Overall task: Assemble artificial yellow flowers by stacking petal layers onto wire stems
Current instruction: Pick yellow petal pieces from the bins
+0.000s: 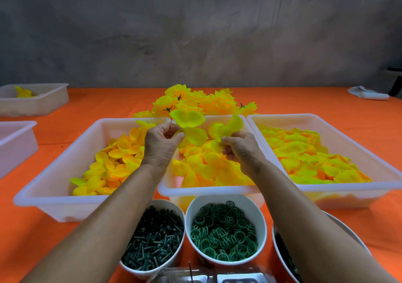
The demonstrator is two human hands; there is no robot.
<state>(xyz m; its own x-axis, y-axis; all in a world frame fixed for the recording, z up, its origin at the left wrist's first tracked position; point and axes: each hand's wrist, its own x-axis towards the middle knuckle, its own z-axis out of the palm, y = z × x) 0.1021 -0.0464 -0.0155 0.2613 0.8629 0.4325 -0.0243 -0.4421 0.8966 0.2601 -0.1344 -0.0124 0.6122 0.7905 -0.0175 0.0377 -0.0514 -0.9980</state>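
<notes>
My left hand pinches a yellow petal layer above the middle white tray. Whether a wire stem runs through that layer cannot be made out. My right hand pinches a second yellow petal layer just to the right of it, over the same tray. Both layers are held up a short way apart. Loose yellow petals fill the middle tray, the left tray and the right tray. A heap of finished yellow flowers lies behind the trays on the orange table.
Below my arms stand a white bowl of dark green stem pegs, a bowl of green rings and a third bowl at the right. Two more white trays sit far left. A white cloth lies back right.
</notes>
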